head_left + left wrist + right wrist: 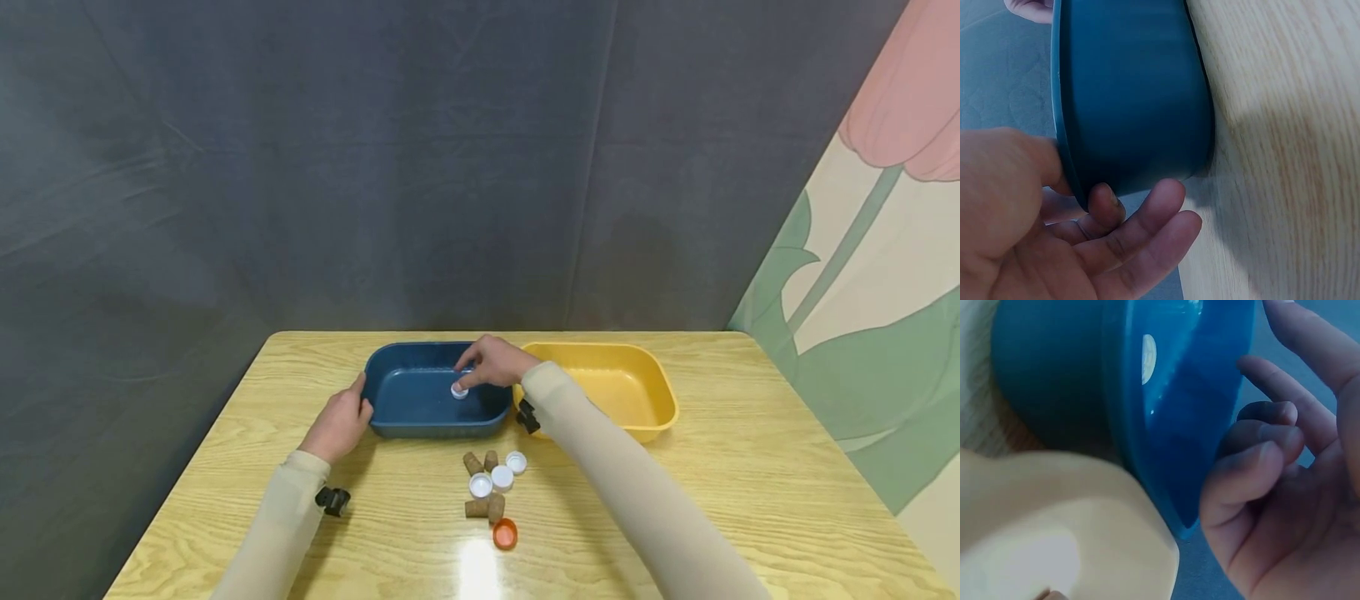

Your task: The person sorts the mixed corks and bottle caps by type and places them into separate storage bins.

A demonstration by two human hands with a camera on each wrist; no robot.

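Observation:
A blue basin (pixel 420 404) stands at the back middle of the table. My left hand (pixel 341 423) grips its left end; in the left wrist view that hand (pixel 1079 231) has its thumb over the rim and fingers against the outside. Above the basin's right half reaches my right hand (pixel 491 364). One white bottle cap (pixel 459 392) is in the basin, just below that thumb in the head view. The right wrist view shows this cap (pixel 1149 359) apart from the right hand (pixel 1285 469), whose index finger is extended and other fingers partly bent.
Right beside the blue basin stands a yellow basin (pixel 660 408), partly behind my right forearm. In front lie several corks (pixel 496 508), white caps (pixel 502 477) and an orange-red cap (pixel 506 534). A dark curtain (pixel 450 167) hangs behind the table (pixel 750 467).

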